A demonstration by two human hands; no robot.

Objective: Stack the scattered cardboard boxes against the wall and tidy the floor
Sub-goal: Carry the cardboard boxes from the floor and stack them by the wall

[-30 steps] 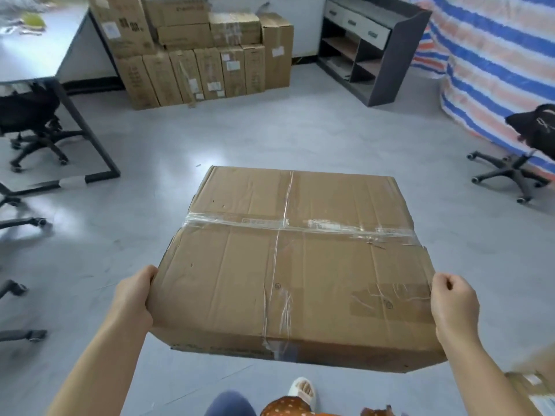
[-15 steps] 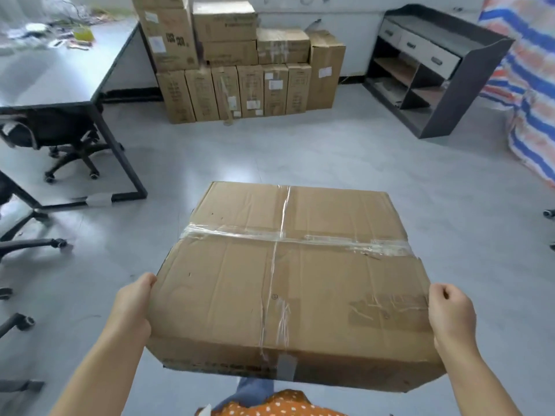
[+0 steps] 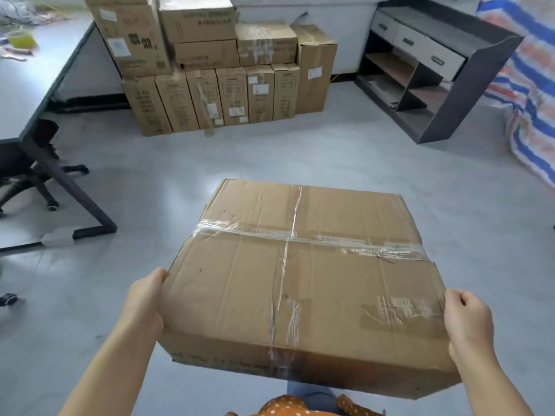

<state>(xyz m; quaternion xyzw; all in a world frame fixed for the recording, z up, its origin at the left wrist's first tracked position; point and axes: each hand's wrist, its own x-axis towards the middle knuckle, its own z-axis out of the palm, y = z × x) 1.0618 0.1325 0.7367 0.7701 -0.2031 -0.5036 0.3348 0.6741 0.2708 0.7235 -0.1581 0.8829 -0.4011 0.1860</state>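
Far left: a grey table (image 3: 33, 85) on dark legs, small clutter at its far end too blurred to identify. A black chair (image 3: 21, 172) sits under it on the grey floor (image 3: 150, 181).

Left hand (image 3: 144, 298): pressed against the left side of the box (image 3: 300, 289), thumb at the top edge; the fingers run down the side out of sight, so how far they curl cannot be confirmed.

The box is large, flat, brown, held level off the floor in front of the person, sealed with clear tape (image 3: 300, 235) crossing on top. It is well apart from the wall.

Behind, centre: the stack (image 3: 216, 67) stands against the white wall (image 3: 336, 28). Bottom row of tall narrow cartons set upright side by side; larger cartons on top.

Right hand (image 3: 468, 322): at the right edge of the box near the front corner, fingers curled, gripping that edge.

Right of the stack: a dark shelf unit (image 3: 444, 76) with two grey drawers. Far right: a striped tarp (image 3: 531, 94) reaching the floor
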